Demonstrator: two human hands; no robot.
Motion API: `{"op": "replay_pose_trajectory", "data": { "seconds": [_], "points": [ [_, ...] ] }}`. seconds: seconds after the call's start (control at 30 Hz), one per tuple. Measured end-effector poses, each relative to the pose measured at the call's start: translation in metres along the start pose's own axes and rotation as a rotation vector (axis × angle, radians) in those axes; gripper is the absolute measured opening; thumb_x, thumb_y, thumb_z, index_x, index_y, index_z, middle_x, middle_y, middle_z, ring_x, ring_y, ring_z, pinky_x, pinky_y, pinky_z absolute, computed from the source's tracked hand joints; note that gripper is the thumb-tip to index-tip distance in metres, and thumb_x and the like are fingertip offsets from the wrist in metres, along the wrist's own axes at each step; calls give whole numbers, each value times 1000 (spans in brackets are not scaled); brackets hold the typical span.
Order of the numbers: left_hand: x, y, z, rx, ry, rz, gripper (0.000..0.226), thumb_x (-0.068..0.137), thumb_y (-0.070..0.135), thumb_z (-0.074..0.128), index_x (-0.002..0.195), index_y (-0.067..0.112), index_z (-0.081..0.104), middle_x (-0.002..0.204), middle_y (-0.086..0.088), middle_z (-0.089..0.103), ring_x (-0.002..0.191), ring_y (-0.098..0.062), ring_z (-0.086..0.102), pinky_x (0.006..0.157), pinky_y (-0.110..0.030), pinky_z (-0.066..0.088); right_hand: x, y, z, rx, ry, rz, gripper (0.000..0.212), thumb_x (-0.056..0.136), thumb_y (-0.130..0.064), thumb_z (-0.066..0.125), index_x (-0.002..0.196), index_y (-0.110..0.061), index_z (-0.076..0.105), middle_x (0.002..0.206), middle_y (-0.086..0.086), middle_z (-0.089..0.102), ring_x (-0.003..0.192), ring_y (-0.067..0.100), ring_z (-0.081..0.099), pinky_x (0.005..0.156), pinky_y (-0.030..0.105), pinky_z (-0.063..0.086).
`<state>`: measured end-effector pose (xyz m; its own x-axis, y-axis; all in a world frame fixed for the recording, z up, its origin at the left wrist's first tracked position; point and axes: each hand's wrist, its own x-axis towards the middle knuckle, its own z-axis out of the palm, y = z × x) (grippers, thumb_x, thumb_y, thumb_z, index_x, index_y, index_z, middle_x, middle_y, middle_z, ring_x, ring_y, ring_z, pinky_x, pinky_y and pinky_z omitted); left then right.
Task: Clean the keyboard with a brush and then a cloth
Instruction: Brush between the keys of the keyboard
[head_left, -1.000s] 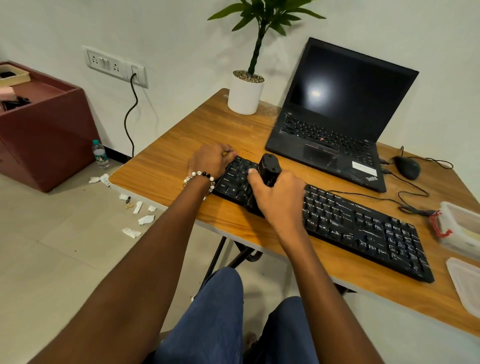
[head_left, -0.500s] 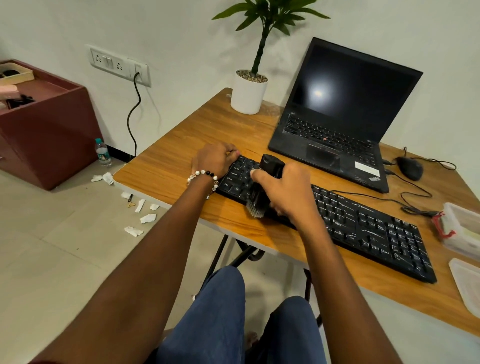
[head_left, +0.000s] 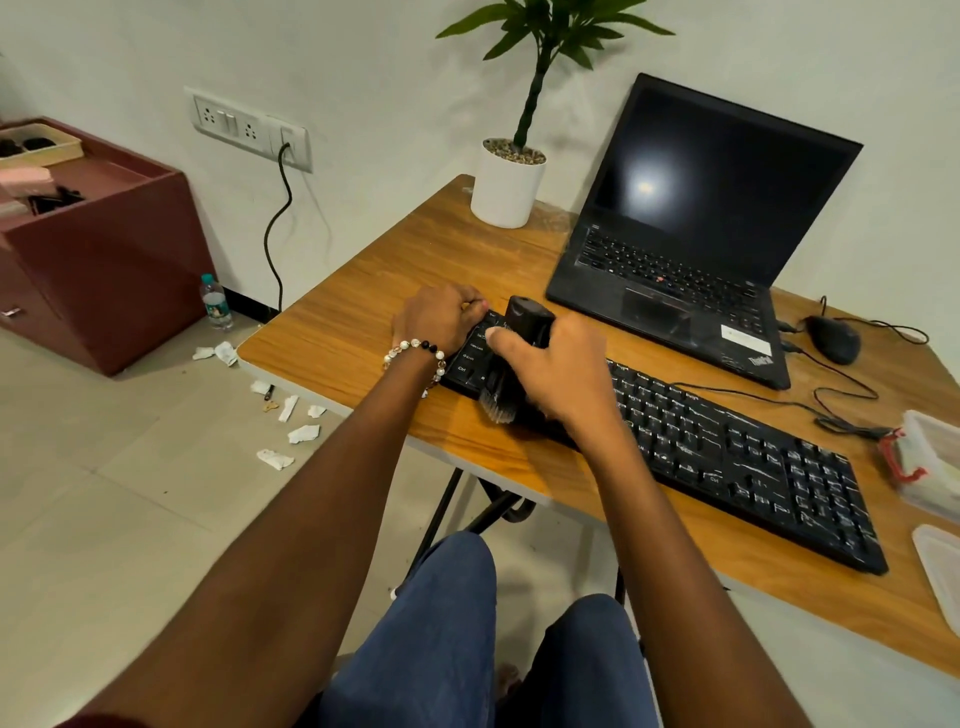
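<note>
A long black keyboard (head_left: 727, 447) lies diagonally across the wooden desk (head_left: 363, 322). My right hand (head_left: 556, 374) grips a black brush (head_left: 524, 322) by its chunky handle; the bristles (head_left: 496, 402) point down at the keyboard's near left edge. My left hand (head_left: 436, 317), with a bead bracelet on the wrist, rests on the keyboard's far left corner and holds it there. I see no cloth.
An open black laptop (head_left: 691, 239) stands behind the keyboard, a potted plant (head_left: 511, 176) at the desk's back corner, a wired mouse (head_left: 834, 338) to the right. Plastic containers (head_left: 930, 457) sit at the right edge. Paper scraps (head_left: 283, 421) litter the floor beside a maroon cabinet (head_left: 104, 270).
My right hand has drawn the brush toward me over the left keys, so the bristles now show at the keyboard's near edge. My left hand has stayed on the corner.
</note>
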<state>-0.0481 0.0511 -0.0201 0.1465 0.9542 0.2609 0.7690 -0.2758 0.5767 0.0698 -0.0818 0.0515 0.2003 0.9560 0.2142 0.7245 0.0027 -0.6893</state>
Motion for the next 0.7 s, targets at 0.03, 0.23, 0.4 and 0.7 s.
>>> {"op": "replay_pose_trajectory", "data": {
  "seconds": [0.03, 0.23, 0.4, 0.7],
  "points": [
    [-1, 0, -1, -5, -3, 2, 27, 95, 47, 50, 110, 35, 69, 111, 4, 70, 98, -21, 64, 66, -29, 40, 3, 0, -3, 68, -2, 21, 38, 83, -38, 72, 61, -14, 53, 59, 0, 57, 51, 13, 53, 44, 22, 36],
    [-3, 3, -4, -18, -10, -9, 29, 95, 47, 50, 112, 34, 69, 110, 2, 71, 97, -22, 65, 68, -30, 44, 2, 6, 3, 21, 132, -148, 42, 86, -39, 70, 73, -1, 61, 68, 11, 64, 62, 23, 59, 55, 36, 44],
    [-7, 8, -9, 22, 6, 5, 30, 98, 36, 49, 119, 28, 67, 117, -2, 68, 104, -25, 62, 69, -29, 38, 4, 6, -3, 71, -117, -99, 41, 83, -38, 74, 76, 1, 61, 67, 8, 62, 58, 16, 57, 49, 26, 40],
    [-12, 13, -16, 16, -30, -12, 29, 97, 33, 49, 121, 29, 66, 114, -4, 69, 103, -26, 63, 69, -28, 38, 11, 7, 7, 220, -4, -122, 40, 84, -40, 74, 71, -7, 57, 62, 0, 57, 54, 8, 52, 46, 20, 38]
  ]
}}
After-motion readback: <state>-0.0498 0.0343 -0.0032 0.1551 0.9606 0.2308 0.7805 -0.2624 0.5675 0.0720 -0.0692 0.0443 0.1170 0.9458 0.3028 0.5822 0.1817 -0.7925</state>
